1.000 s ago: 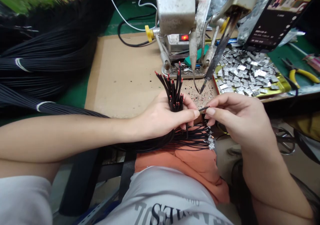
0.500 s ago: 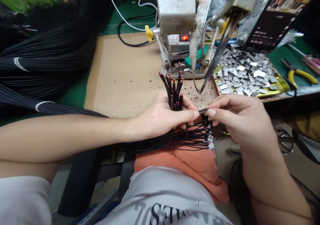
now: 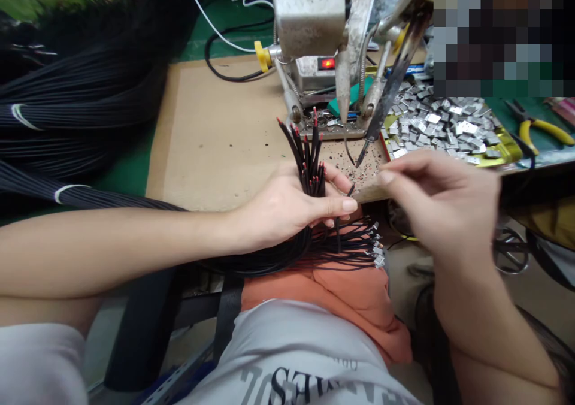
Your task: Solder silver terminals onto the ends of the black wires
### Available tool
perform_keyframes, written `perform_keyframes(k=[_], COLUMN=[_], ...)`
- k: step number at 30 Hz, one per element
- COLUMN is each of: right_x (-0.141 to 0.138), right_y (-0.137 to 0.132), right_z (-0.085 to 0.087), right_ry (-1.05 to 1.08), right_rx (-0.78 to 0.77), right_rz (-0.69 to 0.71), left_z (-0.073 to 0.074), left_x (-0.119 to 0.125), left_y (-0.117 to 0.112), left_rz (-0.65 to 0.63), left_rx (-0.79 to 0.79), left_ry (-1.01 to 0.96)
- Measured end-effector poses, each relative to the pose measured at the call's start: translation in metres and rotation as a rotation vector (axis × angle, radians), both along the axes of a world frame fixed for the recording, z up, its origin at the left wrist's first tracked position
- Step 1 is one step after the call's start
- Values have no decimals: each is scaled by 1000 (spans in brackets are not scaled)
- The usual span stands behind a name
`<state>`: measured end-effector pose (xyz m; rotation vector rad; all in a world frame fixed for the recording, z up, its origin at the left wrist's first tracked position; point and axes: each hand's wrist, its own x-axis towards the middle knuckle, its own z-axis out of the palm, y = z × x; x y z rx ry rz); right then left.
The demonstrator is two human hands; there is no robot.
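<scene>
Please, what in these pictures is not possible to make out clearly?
From the head view:
- The right hand: motion blur hides what its fingertips hold, if anything.
- The pixelated patch in the top right corner hides whatever lies there.
- The black wires: the left hand covers the middle of the bundle.
- The metal terminals on the wire ends: too small to see their shape.

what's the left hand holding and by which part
The left hand grips a bundle of black red-tipped wires partway along, just below the tips.
</scene>
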<state>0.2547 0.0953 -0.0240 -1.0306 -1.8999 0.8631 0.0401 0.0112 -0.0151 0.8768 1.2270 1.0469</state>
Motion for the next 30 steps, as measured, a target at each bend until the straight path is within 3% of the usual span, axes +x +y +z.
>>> perform_keyframes(k=[2, 5, 12, 17, 20, 22, 26, 30], right_x=[17, 37, 39, 39, 38, 32, 8, -15], right_y=[23, 51, 65, 65, 65, 60, 35, 11], right_z=[7, 10, -19, -23, -18, -14, -8, -14], right_ry=[-168, -424, -746, -820, -667, -393, 187, 345], right_rx=[122, 57, 353, 474, 532, 475, 104, -181], right_rz=[-201, -369, -439, -462, -524, -511, -269, -74], left_z=[2, 6, 5, 2, 4, 5, 5, 4], left_x=[1, 5, 4, 3, 2, 2, 0, 0], left_y=[3, 7, 12, 16, 18, 19, 20, 22], left_rz=[44, 91, 136, 160, 167, 166, 189, 194], left_rx=[-13, -57, -61, -93, -124, -130, -137, -119], left_ry=[3, 16, 47, -26, -54, -79, -102, -93])
